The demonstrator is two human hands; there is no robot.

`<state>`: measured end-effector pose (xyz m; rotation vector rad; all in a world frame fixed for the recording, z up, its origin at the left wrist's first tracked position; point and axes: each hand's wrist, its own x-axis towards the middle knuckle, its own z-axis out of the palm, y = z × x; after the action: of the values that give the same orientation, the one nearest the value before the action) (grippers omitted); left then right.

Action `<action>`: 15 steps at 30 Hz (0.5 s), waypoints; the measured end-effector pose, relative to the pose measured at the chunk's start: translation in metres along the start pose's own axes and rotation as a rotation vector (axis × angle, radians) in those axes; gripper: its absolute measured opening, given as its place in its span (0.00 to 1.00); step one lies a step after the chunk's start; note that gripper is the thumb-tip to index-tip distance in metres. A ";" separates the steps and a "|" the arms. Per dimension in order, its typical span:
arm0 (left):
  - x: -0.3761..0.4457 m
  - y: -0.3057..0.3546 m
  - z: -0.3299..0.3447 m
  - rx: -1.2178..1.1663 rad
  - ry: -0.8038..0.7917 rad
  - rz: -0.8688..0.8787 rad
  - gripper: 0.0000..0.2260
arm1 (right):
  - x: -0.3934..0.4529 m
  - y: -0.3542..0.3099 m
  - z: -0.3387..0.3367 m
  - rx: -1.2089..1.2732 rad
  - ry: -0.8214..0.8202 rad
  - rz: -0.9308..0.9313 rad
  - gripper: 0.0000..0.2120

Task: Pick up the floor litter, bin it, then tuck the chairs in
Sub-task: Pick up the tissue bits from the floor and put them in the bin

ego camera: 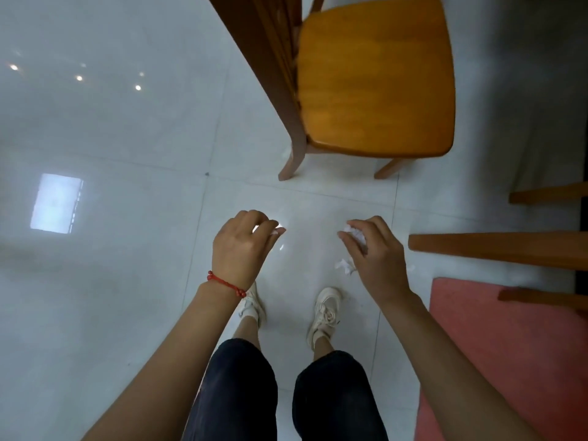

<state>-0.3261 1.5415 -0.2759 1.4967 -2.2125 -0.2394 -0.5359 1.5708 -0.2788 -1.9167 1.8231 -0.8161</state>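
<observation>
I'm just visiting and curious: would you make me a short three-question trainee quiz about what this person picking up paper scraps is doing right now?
1. True or false: the right hand holds a crumpled white paper ball.
2. Multiple choice: which wrist wears the red string bracelet? A) left B) right C) neither
3. Short answer: where does the loose crumpled white paper scrap lie, relative to the person's white sneakers?

Key:
1. True; white paper shows between its fingers.
2. A; it sits below the left hand, whose fingers are pinched together, on what cannot be told.
3. On the glossy white tiled floor, just ahead of the right sneaker, under the right hand.
</observation>
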 end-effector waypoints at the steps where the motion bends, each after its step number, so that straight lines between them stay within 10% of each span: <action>1: -0.001 0.000 -0.013 0.009 0.019 -0.010 0.06 | 0.004 -0.012 -0.005 0.001 -0.013 -0.021 0.08; 15: -0.047 -0.082 -0.155 0.161 0.226 -0.228 0.12 | 0.059 -0.167 0.010 -0.059 -0.094 -0.170 0.11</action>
<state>-0.1719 1.5683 -0.1833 1.7692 -1.9226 0.0381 -0.4009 1.5271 -0.1724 -2.1326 1.6648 -0.7179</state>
